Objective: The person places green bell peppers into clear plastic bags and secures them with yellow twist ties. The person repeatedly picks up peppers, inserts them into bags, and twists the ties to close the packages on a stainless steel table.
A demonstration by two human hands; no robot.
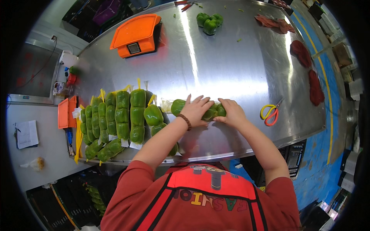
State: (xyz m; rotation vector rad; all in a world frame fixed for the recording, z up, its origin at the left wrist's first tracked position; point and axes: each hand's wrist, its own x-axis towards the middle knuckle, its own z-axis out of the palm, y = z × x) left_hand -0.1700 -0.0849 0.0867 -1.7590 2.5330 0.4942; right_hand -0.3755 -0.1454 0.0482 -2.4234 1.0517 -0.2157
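A row of green bell peppers point(178, 107) lies on the metal table before me, with clear plastic film point(166, 105) reaching out past its left end. My left hand point(197, 111) lies over the middle of the row, fingers curved across the peppers. Around the right-end pepper point(221, 110), my right hand point(233, 112) is curled, thumb on the near side. Beside them on the left stand several clear-wrapped pepper packs point(137, 115), tied with yellow strips at the top. Part of the row is hidden under my fingers.
Scissors point(271, 112) with yellow and red handles lie to the right. An orange scale point(136, 36) and loose green peppers point(210, 23) stand farther back on the steel table point(231, 57). Dark red cloths point(316, 88) lie along the right edge. Yellow strips point(79, 141) hang at left.
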